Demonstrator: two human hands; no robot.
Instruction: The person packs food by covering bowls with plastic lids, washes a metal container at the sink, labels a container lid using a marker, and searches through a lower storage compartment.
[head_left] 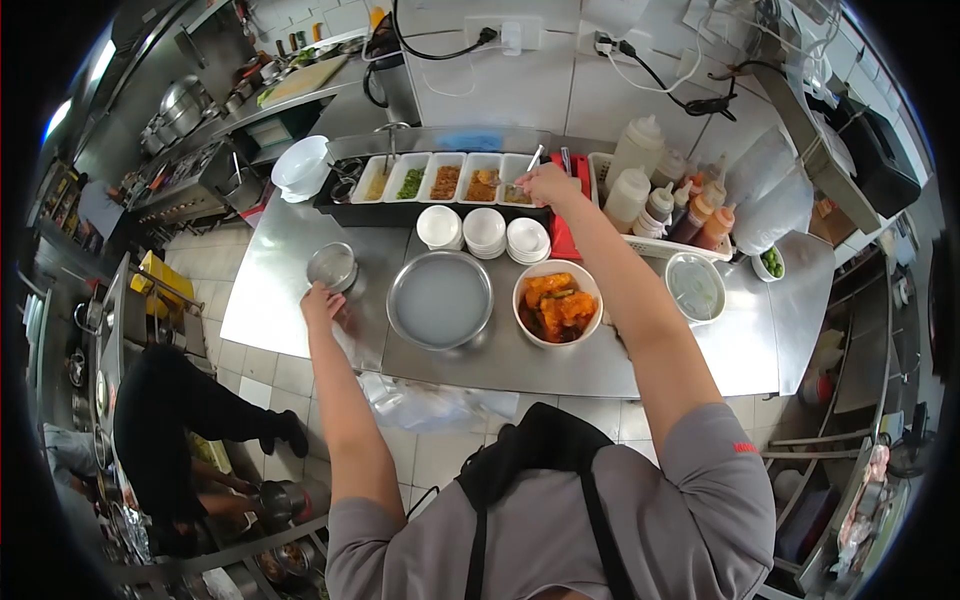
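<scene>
My left hand is at the near edge of a small, see-through-looking round bowl on the left of the steel counter, its fingers closed on the rim. Over the right end of a row of condiment tubs, my right hand grips a metal spoon. The tubs hold green chopped bits, brown crumbs and other toppings. Between my arms sit a large metal bowl with a cloudy grey inside and a white bowl of orange-red coated food.
Stacks of small white dishes line the front of the tubs. A basket of squeeze bottles stands at the back right, near a lidded container. White bowls are stacked at the left. A person in black trousers bends at lower left.
</scene>
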